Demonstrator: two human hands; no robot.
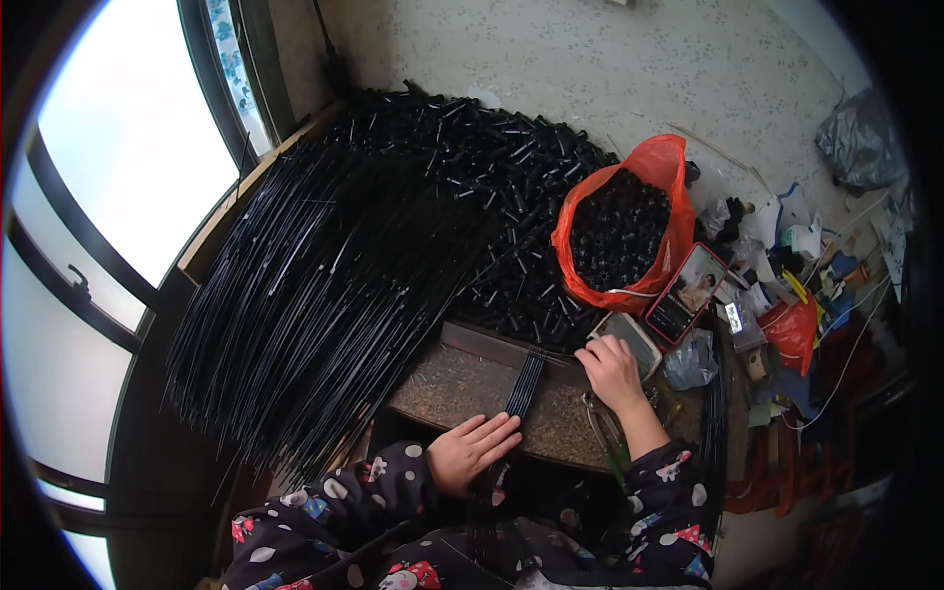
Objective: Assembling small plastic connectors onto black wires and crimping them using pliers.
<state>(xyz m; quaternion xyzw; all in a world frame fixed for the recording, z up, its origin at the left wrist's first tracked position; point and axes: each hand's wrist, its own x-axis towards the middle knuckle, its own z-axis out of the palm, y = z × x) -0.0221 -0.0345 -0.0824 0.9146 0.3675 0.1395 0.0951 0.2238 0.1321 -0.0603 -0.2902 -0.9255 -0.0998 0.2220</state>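
Several thin black rods (527,383) lie side by side in a flat row on the worn brown board. Their upper ends meet a dark metal bar (487,343). My left hand (474,450) is spread flat, with its fingertips touching the lower end of the row. Just right of the bar, my right hand (615,371) has its fingers bent and pinched together; a fine line runs from the rods toward them, but what they hold is too small to make out. Below this hand rests a pair of green-handled pliers (604,425).
A large sheaf of long black rods (315,295) fills the left. Behind the board is a heap of short black tubes (511,177). An orange-red bag (562,251) holds more small black parts. A phone (685,295) leans beside it, near a clear plastic bag (691,362).
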